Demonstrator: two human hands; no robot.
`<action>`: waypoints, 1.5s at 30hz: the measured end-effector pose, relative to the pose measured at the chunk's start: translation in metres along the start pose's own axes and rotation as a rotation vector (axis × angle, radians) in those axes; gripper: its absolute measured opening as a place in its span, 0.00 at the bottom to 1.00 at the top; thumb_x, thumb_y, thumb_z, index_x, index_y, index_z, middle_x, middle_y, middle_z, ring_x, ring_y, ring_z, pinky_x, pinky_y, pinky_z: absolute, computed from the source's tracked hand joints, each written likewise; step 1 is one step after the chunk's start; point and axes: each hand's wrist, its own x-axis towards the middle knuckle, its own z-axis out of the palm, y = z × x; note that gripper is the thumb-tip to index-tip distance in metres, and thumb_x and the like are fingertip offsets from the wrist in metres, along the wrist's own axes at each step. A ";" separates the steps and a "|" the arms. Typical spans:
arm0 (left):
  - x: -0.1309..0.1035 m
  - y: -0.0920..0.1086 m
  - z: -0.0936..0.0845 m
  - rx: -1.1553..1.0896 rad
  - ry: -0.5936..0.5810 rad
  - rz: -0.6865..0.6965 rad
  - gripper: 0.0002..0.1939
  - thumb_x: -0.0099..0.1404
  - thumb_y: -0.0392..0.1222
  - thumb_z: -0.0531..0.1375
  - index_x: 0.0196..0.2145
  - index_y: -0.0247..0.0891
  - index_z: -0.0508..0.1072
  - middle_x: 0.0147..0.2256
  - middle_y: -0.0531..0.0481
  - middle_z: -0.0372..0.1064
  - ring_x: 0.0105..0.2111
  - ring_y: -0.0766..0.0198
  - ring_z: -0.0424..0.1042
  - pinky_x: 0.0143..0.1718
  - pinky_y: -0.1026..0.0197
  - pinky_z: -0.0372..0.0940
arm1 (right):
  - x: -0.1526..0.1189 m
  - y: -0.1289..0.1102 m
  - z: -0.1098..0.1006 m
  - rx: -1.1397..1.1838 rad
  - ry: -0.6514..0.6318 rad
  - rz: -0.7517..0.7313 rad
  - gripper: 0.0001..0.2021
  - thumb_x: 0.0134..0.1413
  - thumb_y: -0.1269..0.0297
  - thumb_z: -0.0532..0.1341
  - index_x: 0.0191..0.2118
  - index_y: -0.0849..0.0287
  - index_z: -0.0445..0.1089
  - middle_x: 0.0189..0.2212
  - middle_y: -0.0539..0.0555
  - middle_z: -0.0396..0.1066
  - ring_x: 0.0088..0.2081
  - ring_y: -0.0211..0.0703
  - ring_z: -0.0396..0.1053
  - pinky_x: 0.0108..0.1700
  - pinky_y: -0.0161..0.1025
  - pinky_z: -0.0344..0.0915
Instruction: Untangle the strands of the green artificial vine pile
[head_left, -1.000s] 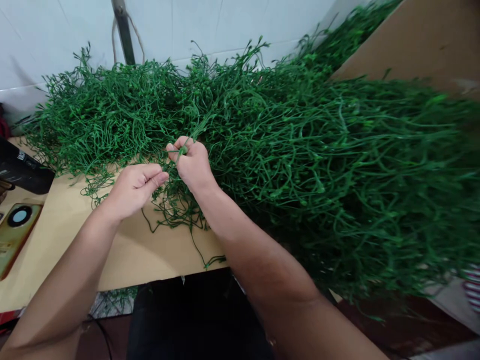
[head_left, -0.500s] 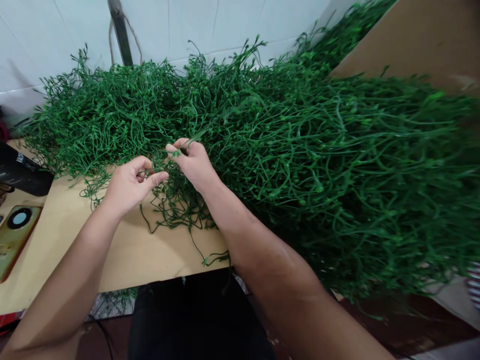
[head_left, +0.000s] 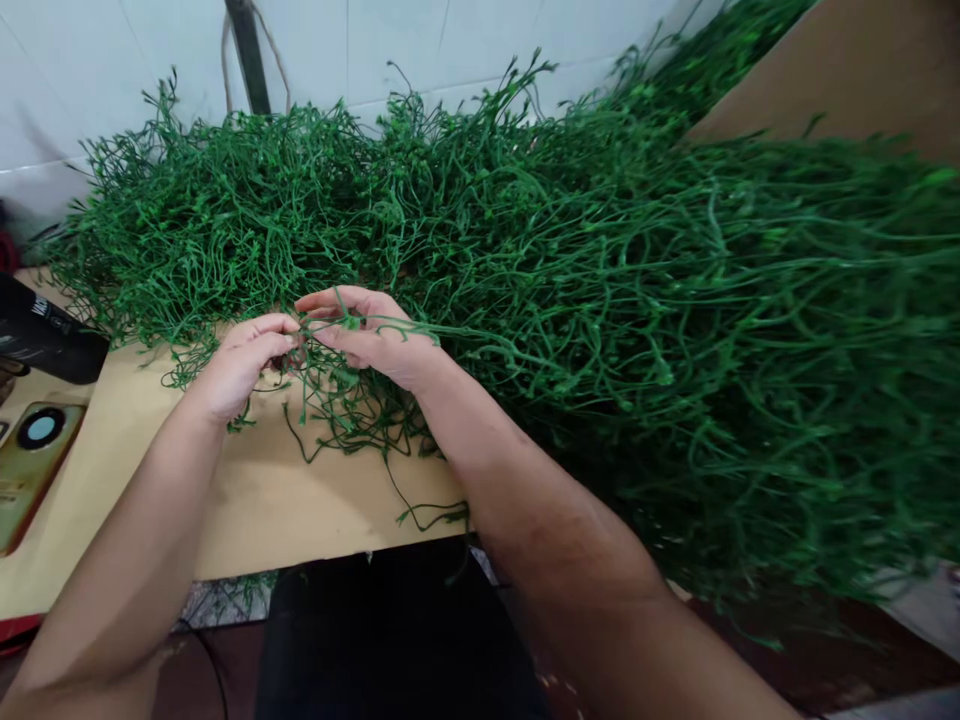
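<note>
My left hand [head_left: 244, 365] is closed in a pinch, thumb against forefinger, on the end of a thin green plastic stem. Right beside it, my right hand [head_left: 367, 325] has its thumb and fingertips closed on the same green stem [head_left: 465, 331], which trails back over the wrist to the right. Both hands hover just above the table near a loose tangle of green stems [head_left: 360, 425]. Behind and to the right rises a big heap of artificial green stems [head_left: 570, 260] with small budded tips. The fingertips partly hide where the stem is gripped.
A tan board [head_left: 262, 520] covers the tabletop. At its left are a black bottle [head_left: 49, 330] lying on its side and a phone [head_left: 37, 465] with a round camera. Cardboard [head_left: 847, 80] stands at upper right, and a tiled wall [head_left: 420, 40] backs the heap.
My right hand has moved left and turned palm-up toward my left hand, bringing a green stem along. My left hand has gone from parted fingers to a pinch.
</note>
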 end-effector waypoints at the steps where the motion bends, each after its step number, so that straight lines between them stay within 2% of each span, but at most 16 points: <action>1: 0.000 0.000 0.000 -0.006 -0.007 -0.007 0.06 0.46 0.39 0.58 0.24 0.36 0.68 0.19 0.56 0.63 0.22 0.70 0.63 0.24 0.67 0.54 | 0.000 0.001 0.001 0.012 -0.025 0.010 0.17 0.39 0.60 0.67 0.37 0.62 0.68 0.31 0.49 0.70 0.31 0.30 0.66 0.31 0.30 0.64; 3: -0.001 0.001 0.001 -0.012 -0.005 -0.017 0.06 0.46 0.39 0.59 0.25 0.36 0.68 0.19 0.56 0.64 0.22 0.70 0.63 0.25 0.67 0.55 | 0.001 0.005 0.005 0.031 -0.040 0.021 0.20 0.37 0.55 0.68 0.36 0.61 0.67 0.28 0.48 0.69 0.30 0.31 0.66 0.32 0.32 0.65; 6: -0.002 0.005 0.003 -0.001 0.019 -0.042 0.07 0.47 0.41 0.59 0.26 0.36 0.67 0.19 0.56 0.63 0.21 0.69 0.63 0.24 0.66 0.56 | 0.003 0.010 0.009 -0.007 0.010 0.006 0.22 0.34 0.50 0.69 0.31 0.59 0.64 0.25 0.46 0.67 0.29 0.32 0.65 0.34 0.33 0.65; 9: -0.002 0.008 0.004 0.023 0.040 -0.042 0.08 0.47 0.41 0.59 0.25 0.36 0.66 0.20 0.56 0.61 0.20 0.71 0.60 0.23 0.66 0.55 | 0.005 0.013 0.010 -0.142 0.017 -0.054 0.21 0.38 0.46 0.65 0.28 0.59 0.63 0.25 0.48 0.65 0.31 0.33 0.63 0.37 0.35 0.64; 13: -0.001 0.007 0.002 0.061 0.047 0.022 0.09 0.49 0.44 0.60 0.25 0.36 0.66 0.20 0.55 0.59 0.21 0.72 0.57 0.23 0.68 0.51 | 0.005 0.012 0.008 -0.345 0.054 -0.096 0.22 0.46 0.43 0.59 0.29 0.62 0.66 0.26 0.50 0.64 0.31 0.35 0.62 0.37 0.37 0.61; 16: -0.001 0.005 0.002 0.147 -0.001 0.085 0.12 0.51 0.47 0.61 0.24 0.36 0.66 0.21 0.56 0.57 0.22 0.72 0.54 0.23 0.67 0.50 | 0.003 0.010 0.007 -0.496 0.144 -0.086 0.20 0.50 0.46 0.58 0.31 0.62 0.67 0.28 0.51 0.65 0.31 0.36 0.61 0.37 0.37 0.60; 19: 0.000 0.004 0.002 0.210 -0.004 0.142 0.12 0.52 0.47 0.61 0.24 0.35 0.66 0.21 0.56 0.57 0.23 0.72 0.53 0.25 0.66 0.51 | -0.001 0.007 0.008 -0.687 0.215 -0.108 0.14 0.53 0.54 0.59 0.31 0.62 0.66 0.28 0.51 0.63 0.33 0.37 0.60 0.38 0.37 0.57; 22: 0.003 0.001 0.001 0.267 0.045 0.183 0.09 0.53 0.45 0.59 0.25 0.35 0.68 0.22 0.56 0.58 0.23 0.71 0.54 0.27 0.66 0.52 | -0.004 0.006 0.011 -0.812 0.126 -0.128 0.11 0.57 0.61 0.55 0.25 0.60 0.60 0.24 0.49 0.56 0.31 0.36 0.56 0.35 0.36 0.53; 25: 0.005 0.000 0.001 0.352 0.110 0.195 0.07 0.53 0.42 0.58 0.25 0.34 0.69 0.22 0.55 0.60 0.24 0.70 0.56 0.28 0.65 0.53 | -0.004 0.007 0.014 -0.786 0.038 -0.137 0.14 0.59 0.65 0.51 0.22 0.59 0.52 0.22 0.47 0.51 0.28 0.34 0.52 0.34 0.36 0.50; 28: 0.005 0.003 0.004 0.416 0.184 0.180 0.06 0.53 0.39 0.57 0.23 0.34 0.68 0.21 0.56 0.59 0.24 0.70 0.57 0.28 0.65 0.52 | -0.002 0.006 0.014 -0.730 0.047 -0.145 0.15 0.59 0.67 0.52 0.21 0.58 0.50 0.23 0.47 0.49 0.28 0.34 0.51 0.34 0.35 0.50; 31: 0.004 0.008 0.010 0.433 0.230 0.150 0.06 0.53 0.37 0.57 0.21 0.35 0.66 0.18 0.57 0.55 0.21 0.71 0.53 0.25 0.65 0.49 | -0.003 -0.001 0.013 -0.631 -0.006 -0.166 0.17 0.58 0.70 0.53 0.20 0.58 0.48 0.21 0.46 0.48 0.27 0.32 0.49 0.32 0.34 0.50; 35: 0.004 0.016 0.017 0.394 0.246 0.161 0.07 0.54 0.36 0.56 0.20 0.35 0.63 0.17 0.58 0.51 0.20 0.72 0.49 0.23 0.65 0.47 | -0.007 -0.012 0.011 -0.428 -0.114 -0.194 0.18 0.60 0.62 0.52 0.21 0.58 0.48 0.20 0.45 0.45 0.24 0.30 0.47 0.29 0.32 0.49; 38: 0.009 0.017 0.017 0.383 0.251 0.183 0.08 0.54 0.36 0.56 0.19 0.35 0.63 0.17 0.58 0.51 0.20 0.73 0.49 0.24 0.65 0.47 | -0.009 -0.014 0.010 -0.361 -0.092 -0.197 0.20 0.58 0.53 0.53 0.21 0.57 0.48 0.20 0.44 0.44 0.24 0.30 0.47 0.28 0.32 0.50; 40: 0.012 0.014 0.013 0.387 0.255 0.188 0.08 0.54 0.37 0.56 0.20 0.35 0.64 0.17 0.58 0.52 0.20 0.72 0.50 0.24 0.65 0.48 | -0.007 -0.011 0.011 -0.347 -0.054 -0.189 0.20 0.59 0.51 0.52 0.21 0.58 0.49 0.19 0.44 0.45 0.24 0.30 0.48 0.28 0.32 0.50; 43: 0.014 0.007 0.003 0.378 0.256 0.175 0.08 0.55 0.39 0.56 0.20 0.35 0.65 0.17 0.57 0.54 0.20 0.72 0.50 0.24 0.65 0.47 | -0.003 -0.001 0.011 -0.376 0.019 -0.182 0.20 0.60 0.52 0.49 0.22 0.58 0.54 0.20 0.45 0.51 0.24 0.30 0.51 0.30 0.32 0.54; 45: 0.012 0.004 -0.003 0.357 0.212 0.155 0.09 0.55 0.41 0.56 0.21 0.35 0.66 0.17 0.57 0.54 0.20 0.72 0.50 0.23 0.65 0.47 | 0.000 0.005 0.010 -0.402 0.080 -0.184 0.20 0.60 0.51 0.48 0.24 0.59 0.58 0.22 0.46 0.57 0.26 0.30 0.55 0.32 0.33 0.56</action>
